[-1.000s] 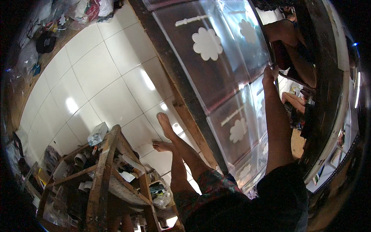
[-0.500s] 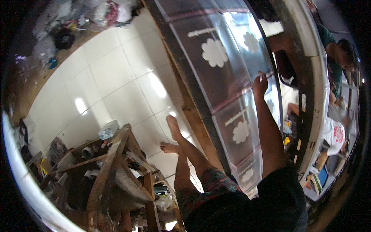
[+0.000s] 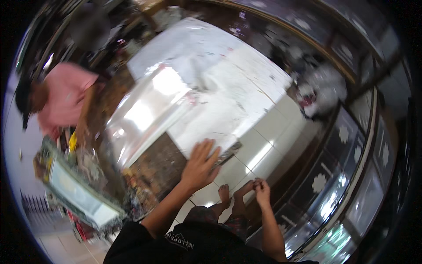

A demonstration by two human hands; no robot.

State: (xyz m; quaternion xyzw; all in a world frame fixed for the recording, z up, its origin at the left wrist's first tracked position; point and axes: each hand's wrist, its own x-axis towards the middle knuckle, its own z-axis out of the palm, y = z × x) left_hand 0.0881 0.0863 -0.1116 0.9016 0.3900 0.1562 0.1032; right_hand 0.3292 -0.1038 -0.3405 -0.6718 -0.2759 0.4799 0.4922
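My left hand point(image 3: 198, 169) is spread wide with the palm down and the fingers splayed, holding nothing that I can see. Its fingertips lie over the near edge of a big white sheet point(image 3: 215, 116); whether they press on it or hover just above, I cannot tell. My right hand point(image 3: 262, 192) hangs lower, to the right, apart from the sheet, with its fingers drawn together. I cannot tell whether something small is pinched in them.

The white sheet, marked with scattered dark smudges, spreads across the far part of the brown counter point(image 3: 160, 160), its right corner reaching toward the tiled floor point(image 3: 274, 125). A glossy stack of clear plastic point(image 3: 145, 108) overlaps its left side, throwing back bright glare.

At the left, beyond the plastic, a co-worker in a pink shirt point(image 3: 66, 99) has an arm down toward the counter. A small yellow thing point(image 3: 72, 141) shows near that arm. Nearer me on the left stands a pale panel with a greenish frame point(image 3: 77, 187). To the far right sits a bulky clear plastic bundle point(image 3: 327, 88), and to the right are dark glossy panels point(image 3: 303, 193) with white flower shapes point(image 3: 319, 183).
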